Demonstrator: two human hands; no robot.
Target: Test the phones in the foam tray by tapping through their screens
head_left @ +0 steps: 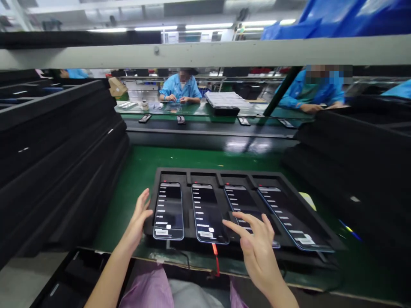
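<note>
A black tray [237,174] lies on the green bench and holds several lit phones side by side, each in its own slot. My left hand [138,218] is open, fingers up, resting against the tray's left edge beside the leftmost phone [168,210]. My right hand [257,246] is open with fingers spread, hovering over the third phone [242,199]; its forefinger points toward the second phone [208,212]. Neither hand holds anything. A red cable [215,256] runs from the second phone over the bench's front edge.
Tall stacks of black trays [54,162] stand at my left, and more black stacks [359,171] at my right. A conveyor belt [208,128] with phones runs behind the bench. Two people in blue coats work at the far side.
</note>
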